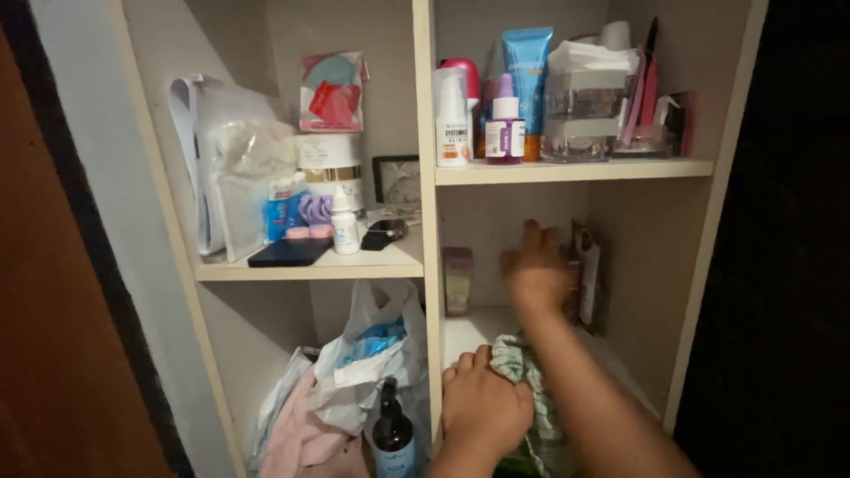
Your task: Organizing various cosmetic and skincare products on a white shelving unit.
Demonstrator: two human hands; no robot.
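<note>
**Two hands in the lower right cubby of a crowded shelf unit**

Nearest the camera, the left hand (482, 407) presses down on a green-and-white striped cloth (522, 367) at the front of the lower right compartment, fingers together and curled over the fabric, which bunches out just right of the fingertips. Just left of that hand, past the divider, stands a dark pump bottle (393, 434) beneath a white plastic bag (376, 354).

Farther in, the right hand (536, 265) reaches toward the back wall, blurred; I cannot tell whether its fingers are spread or closed. A dark packet (589, 279) leans just right of its fingers and a small pinkish box (458, 281) stands to their left.

Above the fingers, the upper shelf (575, 170) holds tubes and bottles.

The likely risk: the blurred hand knocks the leaning packet or the box over, since both stand close beside its fingers in a narrow space.
</note>
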